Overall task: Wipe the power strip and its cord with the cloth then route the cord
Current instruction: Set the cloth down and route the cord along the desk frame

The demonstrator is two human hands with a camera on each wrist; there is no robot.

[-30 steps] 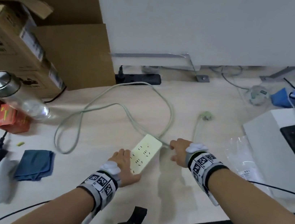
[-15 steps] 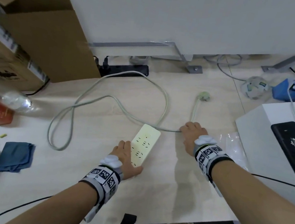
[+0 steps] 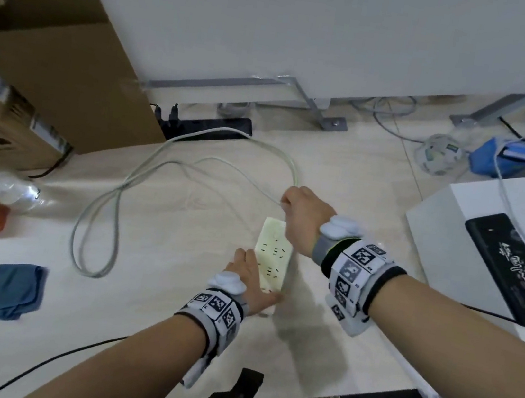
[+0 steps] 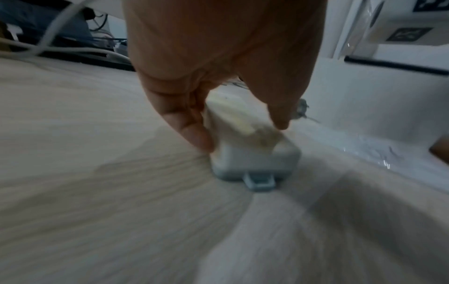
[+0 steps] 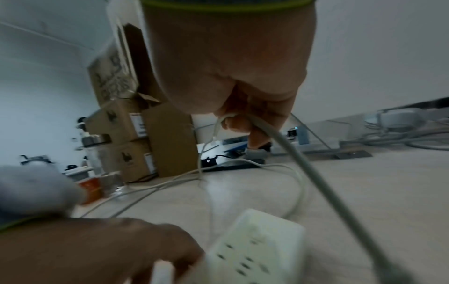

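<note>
Beyond the strip's (image 3: 272, 261) far end, right fingers (image 5: 239, 123) are pinching the cord (image 3: 171, 165). Left fingers (image 4: 192, 132) are gripping the strip's near end.

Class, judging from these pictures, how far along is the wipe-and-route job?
Wiping looks finished or paused: the cloth lies aside on the desk, untouched. In hand: the left hand grips the power strip while the right hand holds a lifted run of cord. Left: the cord's loose loops need routing.

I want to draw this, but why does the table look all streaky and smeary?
Left wrist view: the table smears into streaks from motion blur, and the power strip looks soft. Right wrist view: the cord is blurred too. Head view: sharper, edges blurred.
</note>
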